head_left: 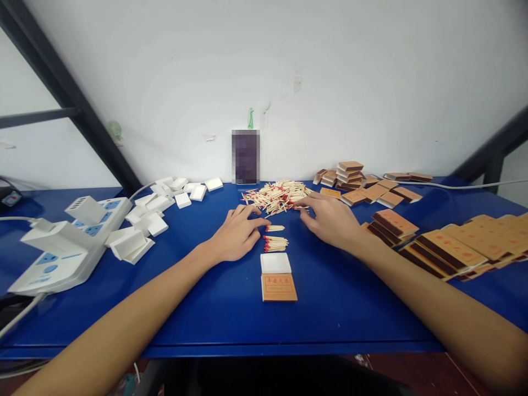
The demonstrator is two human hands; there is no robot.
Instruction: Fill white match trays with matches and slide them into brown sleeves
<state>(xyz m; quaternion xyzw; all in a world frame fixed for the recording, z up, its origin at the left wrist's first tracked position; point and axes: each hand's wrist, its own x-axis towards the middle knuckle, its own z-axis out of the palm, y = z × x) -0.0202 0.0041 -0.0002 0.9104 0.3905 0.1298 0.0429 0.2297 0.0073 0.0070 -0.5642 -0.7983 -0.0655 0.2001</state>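
My left hand (pixel 237 235) rests palm down on the blue table, its fingers spread and one fingertip at a short row of matches (pixel 275 228). At the right edge of a loose heap of red-tipped matches (pixel 278 195), my right hand (pixel 332 220) reaches in with thumb and fingers apart. A thicker bundle of matches (pixel 275 244) lies just below the short row, heads to the left. Nearer the front sits a matchbox (pixel 279 287) with an orange printed sleeve, its white inner tray (pixel 276 263) partly slid out toward the heap.
White empty trays (pixel 154 204) are scattered at left beside a white power strip (pixel 91 236) with plugs and cables. Orange matchbox sleeves (pixel 375 192) lie at the back right, and more stacked sleeves (pixel 457 247) stand at the right. A white wall (pixel 350 82) rises behind the table.
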